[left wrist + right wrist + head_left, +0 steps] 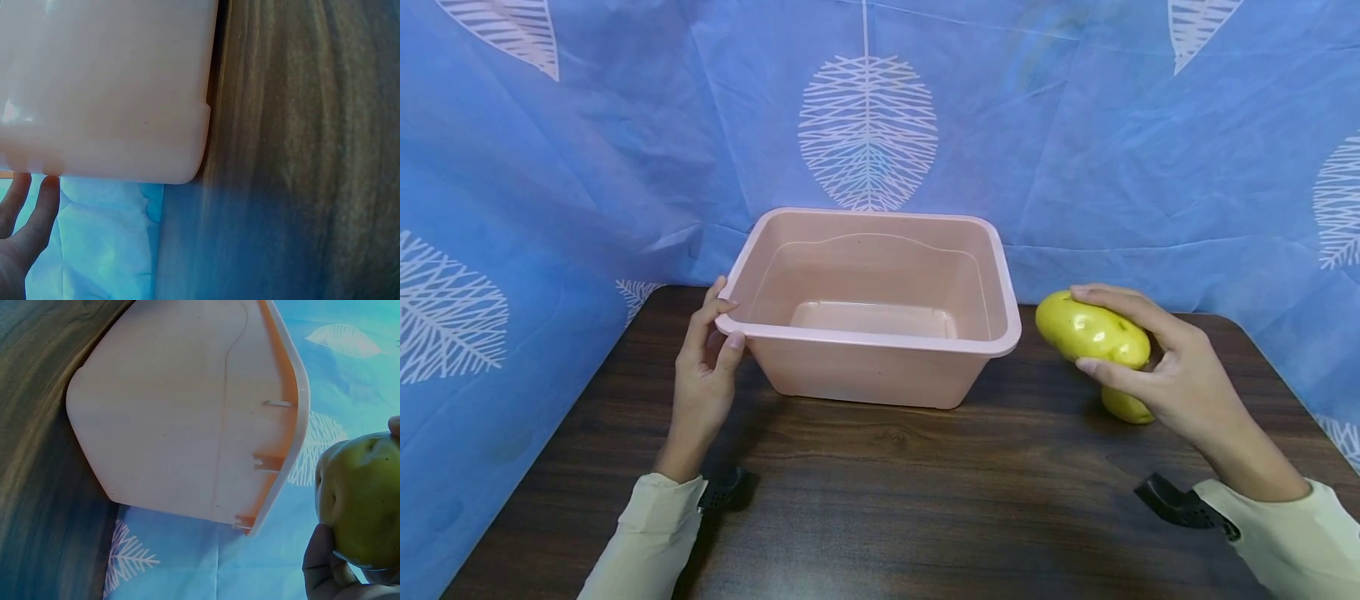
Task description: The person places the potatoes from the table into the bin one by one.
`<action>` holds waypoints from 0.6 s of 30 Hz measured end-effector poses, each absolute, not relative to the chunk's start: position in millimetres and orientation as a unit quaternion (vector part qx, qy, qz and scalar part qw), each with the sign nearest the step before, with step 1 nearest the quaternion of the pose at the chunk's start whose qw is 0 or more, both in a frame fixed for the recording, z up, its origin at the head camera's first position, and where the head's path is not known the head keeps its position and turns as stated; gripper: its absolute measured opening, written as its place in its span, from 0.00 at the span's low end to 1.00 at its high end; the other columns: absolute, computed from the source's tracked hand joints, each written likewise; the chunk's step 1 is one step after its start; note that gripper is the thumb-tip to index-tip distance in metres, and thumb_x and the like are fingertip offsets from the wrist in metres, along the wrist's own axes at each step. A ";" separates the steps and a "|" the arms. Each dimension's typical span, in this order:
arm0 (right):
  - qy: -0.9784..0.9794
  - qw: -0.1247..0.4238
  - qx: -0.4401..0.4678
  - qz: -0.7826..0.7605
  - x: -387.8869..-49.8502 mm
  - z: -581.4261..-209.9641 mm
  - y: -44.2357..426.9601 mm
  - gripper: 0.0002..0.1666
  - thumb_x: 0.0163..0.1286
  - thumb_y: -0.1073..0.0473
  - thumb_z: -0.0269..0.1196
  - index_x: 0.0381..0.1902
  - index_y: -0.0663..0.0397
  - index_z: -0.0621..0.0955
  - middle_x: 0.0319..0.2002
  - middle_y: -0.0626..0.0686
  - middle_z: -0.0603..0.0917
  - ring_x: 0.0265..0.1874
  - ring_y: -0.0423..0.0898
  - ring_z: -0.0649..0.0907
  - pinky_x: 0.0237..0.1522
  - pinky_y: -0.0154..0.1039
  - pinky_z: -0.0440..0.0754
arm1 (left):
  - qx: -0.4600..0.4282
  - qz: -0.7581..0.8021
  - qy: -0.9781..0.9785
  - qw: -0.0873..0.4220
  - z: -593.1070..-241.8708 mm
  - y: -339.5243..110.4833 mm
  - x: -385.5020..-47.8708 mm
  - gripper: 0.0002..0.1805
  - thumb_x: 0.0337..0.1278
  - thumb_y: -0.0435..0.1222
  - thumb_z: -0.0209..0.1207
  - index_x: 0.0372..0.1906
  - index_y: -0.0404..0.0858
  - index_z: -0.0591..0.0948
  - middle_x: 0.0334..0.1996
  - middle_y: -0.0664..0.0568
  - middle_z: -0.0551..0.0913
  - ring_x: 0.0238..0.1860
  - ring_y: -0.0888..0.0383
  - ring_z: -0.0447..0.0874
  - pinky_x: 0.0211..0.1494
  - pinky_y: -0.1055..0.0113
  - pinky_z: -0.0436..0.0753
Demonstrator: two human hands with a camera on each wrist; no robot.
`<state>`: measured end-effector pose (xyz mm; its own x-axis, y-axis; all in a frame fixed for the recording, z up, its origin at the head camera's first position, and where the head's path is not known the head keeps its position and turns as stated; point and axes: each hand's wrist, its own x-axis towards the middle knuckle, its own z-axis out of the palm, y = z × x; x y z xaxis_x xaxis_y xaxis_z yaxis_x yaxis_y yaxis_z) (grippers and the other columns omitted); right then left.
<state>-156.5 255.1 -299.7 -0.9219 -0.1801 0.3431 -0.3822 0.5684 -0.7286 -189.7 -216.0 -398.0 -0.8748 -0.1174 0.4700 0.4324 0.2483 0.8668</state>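
A pink plastic basin [865,367] stands on the dark wooden table, its inside bare as far as the head view shows. My left hand [706,375] holds the basin's near left corner, thumb at the front and fingers about the rim; in the left wrist view its fingertips [49,187] touch the basin wall. To the right of the basin, my right hand [1183,358] grips a shiny yellow potato [1086,329] between thumb and fingers. Just below it, a second yellow potato [1126,406] shows, partly hidden. The right wrist view shows the held potato [369,500] with dimples on its skin.
Behind the table hangs a blue cloth [715,125] printed with white leaves, close behind the basin. The wooden table [880,500] stretches in front of the basin. A black strap-like device [1183,504] sits at the right wrist.
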 end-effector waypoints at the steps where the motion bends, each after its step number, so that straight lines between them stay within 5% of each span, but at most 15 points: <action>1: -0.878 0.117 0.161 0.436 -157.0 -298.6 254.3 0.41 0.63 0.73 0.72 0.73 0.48 0.77 0.72 0.41 0.76 0.66 0.37 0.75 0.48 0.19 0.76 | -0.104 -0.604 -0.756 0.228 -397.9 -216.0 -189.7 0.22 0.77 0.30 0.54 0.71 0.38 0.71 0.82 0.68 0.59 0.82 0.51 0.60 0.72 0.47 0.73; 18: -0.880 0.101 0.155 0.438 -167.2 -275.8 241.1 0.39 0.65 0.67 0.73 0.73 0.40 0.77 0.72 0.40 0.77 0.65 0.39 0.75 0.46 0.23 0.76 | -0.108 -0.606 -0.754 0.228 -397.8 -216.1 -188.9 0.22 0.77 0.30 0.53 0.71 0.37 0.71 0.82 0.67 0.59 0.81 0.48 0.63 0.70 0.57 0.77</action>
<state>-167.2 241.1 -275.8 -0.9318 -0.1837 0.3131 -0.3605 0.5693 -0.7389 -188.9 -216.1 -397.8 -0.8731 -0.1137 0.4740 0.4385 0.2418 0.8656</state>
